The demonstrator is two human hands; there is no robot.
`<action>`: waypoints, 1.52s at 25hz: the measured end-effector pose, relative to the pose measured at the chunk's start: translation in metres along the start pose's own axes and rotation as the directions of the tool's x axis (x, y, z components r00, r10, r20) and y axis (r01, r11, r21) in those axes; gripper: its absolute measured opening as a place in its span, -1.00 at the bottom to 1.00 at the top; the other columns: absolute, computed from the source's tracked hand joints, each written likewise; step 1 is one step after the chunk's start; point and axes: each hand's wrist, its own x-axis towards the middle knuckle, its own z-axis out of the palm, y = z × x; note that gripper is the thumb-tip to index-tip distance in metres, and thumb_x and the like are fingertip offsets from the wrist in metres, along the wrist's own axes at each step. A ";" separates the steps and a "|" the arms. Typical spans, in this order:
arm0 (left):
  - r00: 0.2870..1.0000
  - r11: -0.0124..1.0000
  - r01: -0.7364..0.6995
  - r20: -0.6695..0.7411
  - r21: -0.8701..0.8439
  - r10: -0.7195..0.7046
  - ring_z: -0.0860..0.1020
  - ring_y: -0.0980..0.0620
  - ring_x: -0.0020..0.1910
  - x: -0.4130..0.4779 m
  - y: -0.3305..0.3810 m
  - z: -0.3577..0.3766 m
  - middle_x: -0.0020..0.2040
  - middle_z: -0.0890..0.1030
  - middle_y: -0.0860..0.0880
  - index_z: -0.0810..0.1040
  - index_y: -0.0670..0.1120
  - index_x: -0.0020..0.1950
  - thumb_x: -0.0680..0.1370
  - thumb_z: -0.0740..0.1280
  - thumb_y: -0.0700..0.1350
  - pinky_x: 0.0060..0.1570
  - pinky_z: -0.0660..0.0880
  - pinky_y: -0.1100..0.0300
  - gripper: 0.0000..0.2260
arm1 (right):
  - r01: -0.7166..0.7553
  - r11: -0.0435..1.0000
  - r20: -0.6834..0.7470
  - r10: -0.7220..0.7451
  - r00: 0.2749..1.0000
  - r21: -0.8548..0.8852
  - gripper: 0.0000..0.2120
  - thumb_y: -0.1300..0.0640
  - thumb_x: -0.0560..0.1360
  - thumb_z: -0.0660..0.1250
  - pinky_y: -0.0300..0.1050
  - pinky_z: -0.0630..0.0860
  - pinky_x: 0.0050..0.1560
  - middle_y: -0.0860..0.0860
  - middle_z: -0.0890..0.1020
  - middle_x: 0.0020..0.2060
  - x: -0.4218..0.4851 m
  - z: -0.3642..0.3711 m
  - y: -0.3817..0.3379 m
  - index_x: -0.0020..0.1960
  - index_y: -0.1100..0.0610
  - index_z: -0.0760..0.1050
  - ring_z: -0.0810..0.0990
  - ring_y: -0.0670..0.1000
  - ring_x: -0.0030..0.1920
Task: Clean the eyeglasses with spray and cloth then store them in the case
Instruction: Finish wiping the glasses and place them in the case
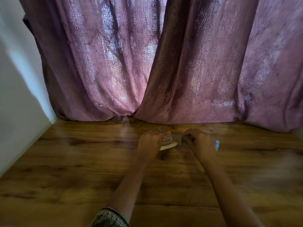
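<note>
Two bare arms reach out over the brown wooden bench (82, 161). The left hand (150, 140) and the right hand (199, 142) are close together, and the eyeglasses (177, 136) are up in the air between them. The fingers (159, 133) of the left hand are curled and pinch one end of the eyeglasses. The right hand's fingers are curled round the other end. The picture is blurry, so the small parts of the eyeglasses are hard to see.

Just under the fingers of the left hand a cream case (169, 145) lies on the bench. It looks open, but the blur makes this hard to tell. Just beside the right hand, on its outer side, stands a small blue and white spray bottle (217, 145).

Past the fingers, at the far edge of the bench, hangs a purple curtain (147, 63) with a flower pattern. A white wall (19, 95) is far off to the left. Near the left elbow is a patterned sleeve (109, 217).
</note>
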 end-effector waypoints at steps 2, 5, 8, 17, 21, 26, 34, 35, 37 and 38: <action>1.000 0.999 0.021 0.011 -0.025 -0.020 0.62 -0.01 -0.33 0.001 -0.002 0.001 -0.27 0.69 0.01 0.67 -0.04 -0.09 0.39 0.19 -0.10 -0.40 0.56 0.22 -0.74 | -0.036 0.999 -0.049 0.037 0.998 0.013 -0.81 0.37 0.36 0.39 -0.27 0.42 -0.34 0.07 0.65 -0.15 -0.001 -0.007 0.012 -0.09 0.14 0.61 0.57 0.00 -0.28; 1.000 0.999 0.004 0.000 -0.034 -0.004 0.62 0.01 -0.34 0.003 0.000 0.001 -0.26 0.70 0.01 0.67 -0.05 -0.12 0.38 0.20 -0.09 -0.41 0.55 0.26 -0.74 | -0.012 1.000 -0.060 0.013 0.998 0.021 -0.83 0.34 0.37 0.38 -0.07 0.54 -0.27 0.09 0.63 -0.16 -0.005 0.002 0.001 -0.08 0.16 0.60 0.60 0.07 -0.27; 0.999 0.999 -0.048 -0.016 0.013 0.048 0.61 0.02 -0.39 0.003 0.003 0.004 -0.31 0.68 0.02 0.67 -0.05 -0.19 0.40 0.18 -0.08 -0.47 0.49 0.31 -0.75 | 0.091 0.996 -0.093 -0.091 0.991 0.001 -0.86 0.24 0.39 0.41 -0.14 0.48 -0.34 0.06 0.66 -0.21 -0.012 0.017 -0.025 -0.05 0.14 0.61 0.61 0.05 -0.31; 0.999 0.999 -0.036 -0.035 0.028 0.037 0.61 0.06 -0.36 0.001 0.000 0.000 -0.27 0.70 0.05 0.68 -0.02 -0.13 0.37 0.19 -0.11 -0.46 0.47 0.33 -0.73 | 0.078 0.994 -0.057 -0.074 0.996 0.079 -0.80 0.41 0.35 0.40 -0.05 0.57 -0.26 0.14 0.66 -0.19 -0.005 -0.011 0.018 -0.09 0.21 0.63 0.58 0.02 -0.32; 0.999 0.999 -0.036 -0.040 0.032 0.037 0.60 0.09 -0.39 0.003 0.004 0.001 -0.29 0.69 0.07 0.68 -0.02 -0.16 0.36 0.19 -0.10 -0.48 0.42 0.35 -0.74 | 0.125 0.990 -0.063 -0.121 0.991 0.067 -0.83 0.36 0.36 0.41 -0.04 0.57 -0.23 0.12 0.66 -0.20 -0.004 -0.003 0.005 -0.07 0.21 0.62 0.61 0.06 -0.26; 0.998 0.998 -0.054 -0.034 0.037 0.055 0.61 0.08 -0.36 0.000 0.004 0.002 -0.28 0.70 0.05 0.68 -0.04 -0.15 0.37 0.20 -0.11 -0.45 0.45 0.34 -0.74 | 0.155 0.984 -0.022 -0.154 0.988 0.090 -0.74 0.29 0.41 0.36 -0.18 0.50 -0.20 0.06 0.66 -0.12 -0.013 0.018 -0.016 0.08 0.14 0.58 0.60 0.02 -0.19; 0.999 1.000 -0.021 -0.028 0.008 0.021 0.61 0.04 -0.38 0.002 0.004 0.000 -0.29 0.69 0.03 0.68 -0.03 -0.14 0.38 0.20 -0.11 -0.46 0.48 0.31 -0.74 | 0.094 0.993 -0.074 -0.089 0.993 0.069 -0.71 0.44 0.33 0.34 -0.01 0.58 -0.22 0.09 0.66 -0.13 -0.003 -0.011 0.034 -0.04 0.16 0.61 0.63 0.09 -0.23; 1.000 1.000 -0.014 -0.026 0.002 0.014 0.61 0.03 -0.38 0.002 0.005 0.001 -0.28 0.69 0.02 0.68 -0.04 -0.14 0.38 0.20 -0.11 -0.45 0.49 0.30 -0.75 | 0.123 0.991 -0.083 -0.118 0.990 0.059 -0.72 0.44 0.33 0.35 -0.03 0.58 -0.22 0.11 0.66 -0.15 -0.005 -0.007 0.026 -0.03 0.18 0.61 0.63 0.11 -0.23; 1.000 1.000 -0.010 -0.021 -0.011 0.010 0.61 0.00 -0.37 0.003 0.006 0.001 -0.28 0.69 0.00 0.67 -0.05 -0.13 0.37 0.21 -0.11 -0.45 0.51 0.27 -0.75 | 0.184 0.981 -0.096 -0.178 0.979 0.063 -0.74 0.38 0.37 0.35 -0.06 0.57 -0.24 0.13 0.68 -0.17 -0.010 0.003 0.010 0.03 0.20 0.61 0.63 0.11 -0.25; 0.999 1.000 -0.014 -0.029 -0.006 0.014 0.61 0.01 -0.37 0.003 0.007 0.000 -0.29 0.69 0.00 0.67 -0.05 -0.14 0.37 0.21 -0.11 -0.45 0.51 0.28 -0.75 | 0.206 0.976 -0.106 -0.198 0.974 0.074 -0.75 0.34 0.40 0.34 -0.10 0.56 -0.24 0.12 0.69 -0.18 -0.011 0.007 0.002 0.06 0.19 0.61 0.63 0.08 -0.27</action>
